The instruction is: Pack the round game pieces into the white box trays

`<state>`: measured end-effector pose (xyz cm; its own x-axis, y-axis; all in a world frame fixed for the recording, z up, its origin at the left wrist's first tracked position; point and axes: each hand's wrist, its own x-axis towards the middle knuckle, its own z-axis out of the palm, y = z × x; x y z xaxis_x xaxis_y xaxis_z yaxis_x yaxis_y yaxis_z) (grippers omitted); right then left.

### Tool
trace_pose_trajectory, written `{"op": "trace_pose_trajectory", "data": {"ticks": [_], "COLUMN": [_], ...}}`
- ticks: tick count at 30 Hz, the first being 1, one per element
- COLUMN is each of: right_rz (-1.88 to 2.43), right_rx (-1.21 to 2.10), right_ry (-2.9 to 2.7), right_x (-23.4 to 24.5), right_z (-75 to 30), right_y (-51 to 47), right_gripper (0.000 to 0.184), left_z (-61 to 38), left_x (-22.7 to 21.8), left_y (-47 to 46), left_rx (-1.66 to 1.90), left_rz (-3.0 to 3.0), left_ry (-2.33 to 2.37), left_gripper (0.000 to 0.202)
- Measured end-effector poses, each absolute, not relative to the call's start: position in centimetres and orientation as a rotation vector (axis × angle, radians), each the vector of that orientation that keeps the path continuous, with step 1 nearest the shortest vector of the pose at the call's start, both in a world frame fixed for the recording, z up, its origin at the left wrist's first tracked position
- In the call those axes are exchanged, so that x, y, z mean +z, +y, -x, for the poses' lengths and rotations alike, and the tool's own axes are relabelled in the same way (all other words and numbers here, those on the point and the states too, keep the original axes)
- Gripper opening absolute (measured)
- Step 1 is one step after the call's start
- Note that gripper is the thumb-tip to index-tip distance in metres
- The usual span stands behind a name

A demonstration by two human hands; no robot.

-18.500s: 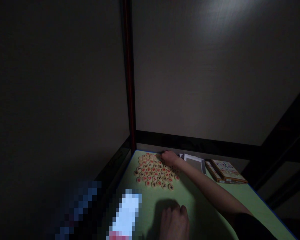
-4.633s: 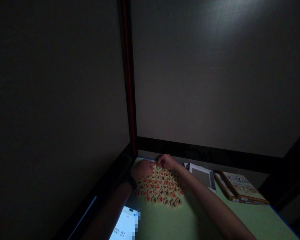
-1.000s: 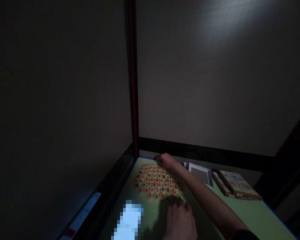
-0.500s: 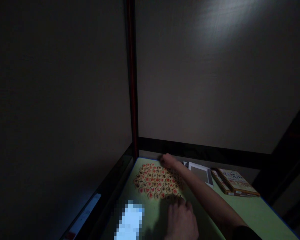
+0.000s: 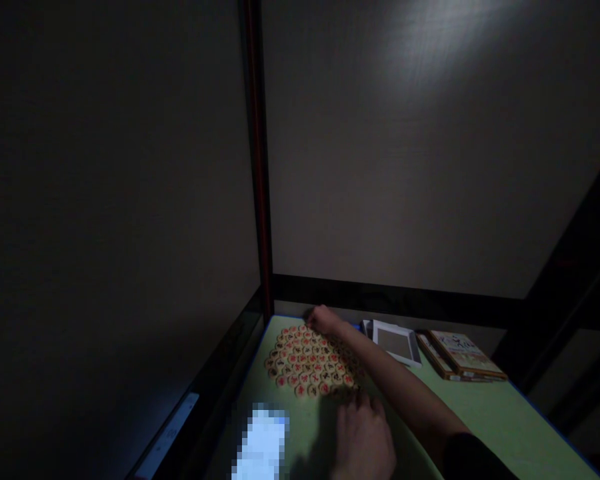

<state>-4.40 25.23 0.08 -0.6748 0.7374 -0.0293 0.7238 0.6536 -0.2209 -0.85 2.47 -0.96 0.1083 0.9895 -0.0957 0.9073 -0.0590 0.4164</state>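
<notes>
- Right hand: below centre of the frame, fingers curled together at the far edge of the xiangqi pieces; whether it pinches one I cannot tell, as the fingertips are hidden.
- Left hand: bottom centre, knuckles up, fingers bent and close together, reaching the near right edge of the pieces; its fingertips are too dark to show a grip.
- The pieces lie flat in a packed cluster, lower centre, marked in red or black; several dozen, with an exact count blocked by the right forearm and shadow.
- One shallow white tray, right of the forearm, its grey floor visible.
- Two printed flat boxes, lower right, overlapping; contents hidden.
- One lit phone, bottom left of centre, pixelated.
- Beneath all this, one green tabletop with a blue edge.
</notes>
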Motion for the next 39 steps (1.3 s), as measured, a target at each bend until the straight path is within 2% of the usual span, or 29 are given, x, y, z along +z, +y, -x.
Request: {"op": "trace_pose_trajectory", "data": {"ticks": [6, 12, 15, 17, 24, 32, 39], "right_rz": [1.289, 1.396, 1.440, 1.466, 1.567, 1.571, 1.385], "right_rx": [0.199, 0.034, -0.071, -0.123, -0.195, -0.205, -0.252], "right_ry": [-2.733, -2.630, -2.614, -2.603, -2.533, -2.438, -2.465], "right_x": [1.7, 2.8, 2.1, 1.2, -0.6, -0.4, -4.7], "right_z": [2.5, -8.1, -13.4, -15.4, -16.1, -18.3, -21.3], "right_y": [23.5, 19.5, 17.0, 15.9, 15.5, 12.8, 3.3], "right_gripper": [0.023, 0.023, 0.022, 0.028, 0.033, 0.028, 0.026], "left_z": [1.1, 1.1, 1.1, 1.1, 0.7, 0.9, 3.0], "left_x": [-1.1, -1.2, -1.2, -1.3, -1.6, -2.3, -0.4], "left_y": [2.5, 2.4, 2.3, 2.2, 1.4, 1.4, 2.1], "left_rx": [0.314, 0.335, 0.323, 0.327, 0.292, 0.470, 0.547], "left_rz": [-2.047, -2.169, -2.230, -2.273, -2.370, -2.553, -2.279], "left_ry": [1.842, 1.836, 1.838, 1.845, 1.827, 1.731, 2.120], "left_gripper": [0.045, 0.043, 0.040, 0.038, 0.036, 0.030, 0.038]}}
